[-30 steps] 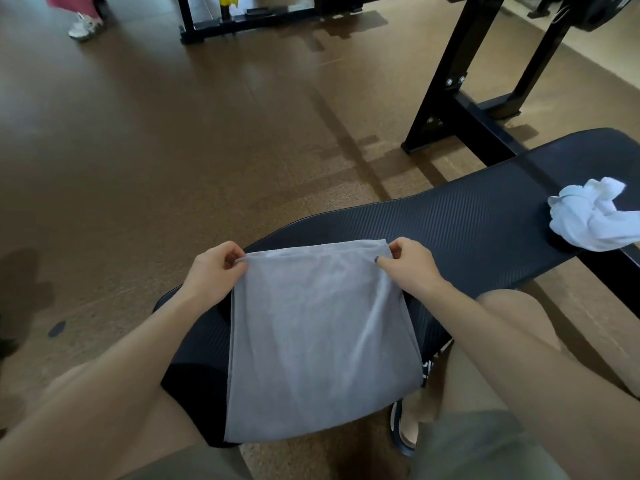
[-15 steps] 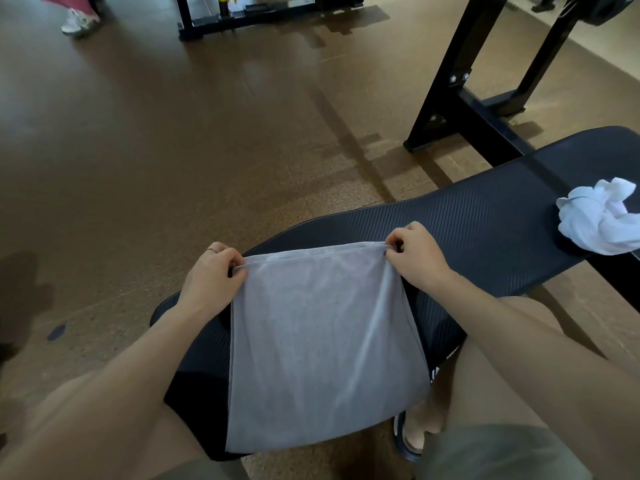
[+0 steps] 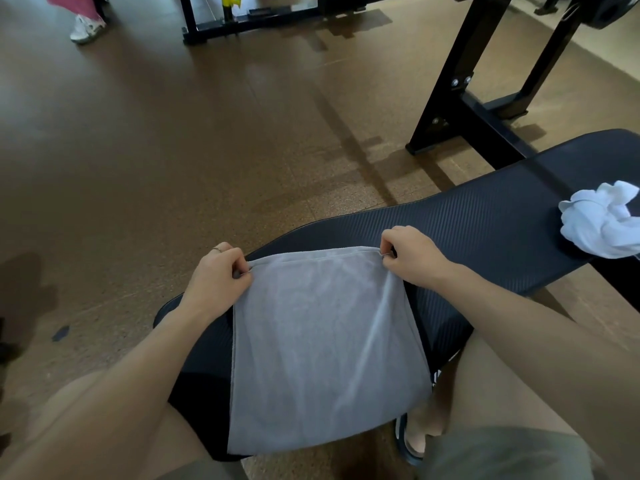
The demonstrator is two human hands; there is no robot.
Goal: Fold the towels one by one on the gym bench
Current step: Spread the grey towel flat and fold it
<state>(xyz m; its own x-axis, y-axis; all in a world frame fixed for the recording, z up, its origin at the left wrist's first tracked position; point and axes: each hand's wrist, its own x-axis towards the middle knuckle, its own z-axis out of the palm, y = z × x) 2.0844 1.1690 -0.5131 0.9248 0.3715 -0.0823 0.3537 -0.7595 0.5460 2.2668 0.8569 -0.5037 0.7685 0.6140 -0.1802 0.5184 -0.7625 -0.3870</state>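
A grey towel (image 3: 325, 344) lies spread flat across the near end of the black padded gym bench (image 3: 485, 233), its near edge hanging over the bench side. My left hand (image 3: 218, 275) pinches the towel's far left corner. The far right corner is pinched by my right hand (image 3: 412, 258). A crumpled white towel (image 3: 602, 220) sits farther along the bench at the right edge of the view, apart from both hands.
The bench's black steel frame (image 3: 460, 102) rises behind it at the upper right. Brown gym floor (image 3: 173, 150) stretches to the left and ahead. Another black rack base (image 3: 249, 22) and a person's white shoe (image 3: 85, 27) are at the far top. My knees flank the bench.
Both hands have carried the towel's far edge slightly farther across the bench, away from me. The white towel has not moved.
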